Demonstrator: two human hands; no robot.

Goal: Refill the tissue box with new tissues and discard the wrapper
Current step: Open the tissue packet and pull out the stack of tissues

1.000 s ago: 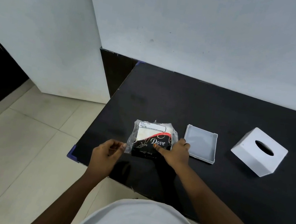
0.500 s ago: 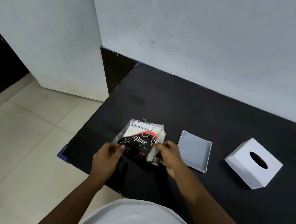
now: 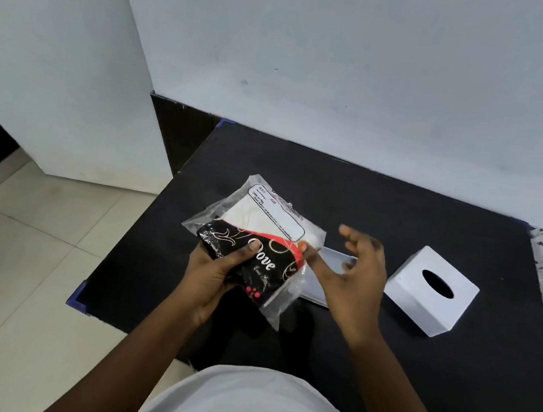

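Now the pack, lying on the bench a second ago, is lifted over its left front edge, left hand clamped on it, right hand spread beside, so tearing likely comes next, box waiting.

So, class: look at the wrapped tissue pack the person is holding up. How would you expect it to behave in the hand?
The tissue pack probably feels light: the left hand alone lifts it. Its clear film juts loosely past the contents, so the edges are likely floppy. The glossy wrapper may be slippery; the right hand looks open beside it.
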